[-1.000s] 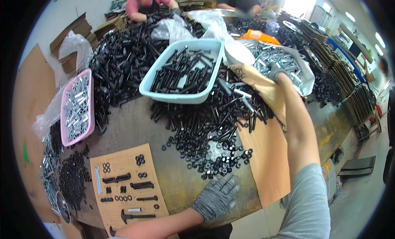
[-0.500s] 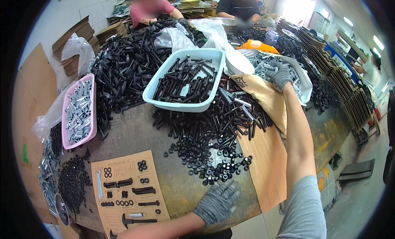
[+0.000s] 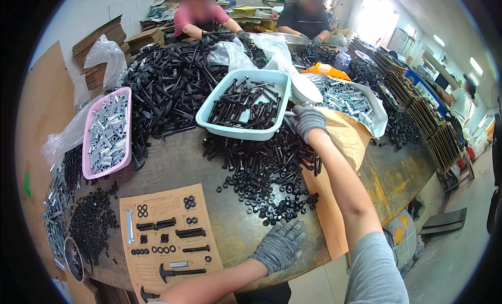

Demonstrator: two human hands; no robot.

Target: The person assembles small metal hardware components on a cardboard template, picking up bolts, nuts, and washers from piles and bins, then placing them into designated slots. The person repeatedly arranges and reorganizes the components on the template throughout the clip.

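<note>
My left hand (image 3: 281, 247), in a grey knit glove, lies flat on the table with its fingers stretched out, just below the pile of black nuts (image 3: 274, 199). My right hand (image 3: 309, 122), gloved alike, reaches to the right side of the light blue basin (image 3: 243, 133). Its fingers curl down among the black bolts (image 3: 251, 152) and silvery tubes. One tube end (image 3: 289, 113) shows by the fingertips; what lies under the fingers is hidden. On my left is a brown card (image 3: 170, 241) bearing a wrench (image 3: 130, 225), bolts, washers, nuts and a T-shaped black part (image 3: 180, 271).
A pink basket (image 3: 128, 131) of silvery tubes stands left. Behind rises a heap of black T-shaped parts (image 3: 167, 89). A white tray (image 3: 380, 116) of tubes and a brown paper bag (image 3: 345, 139) sit right. Two people (image 3: 201, 16) work across the table.
My right hand has moved left from the tray of silvery tubes to the bolts beside the blue basin. My left hand stays flat on the table. The view has shifted slightly.
</note>
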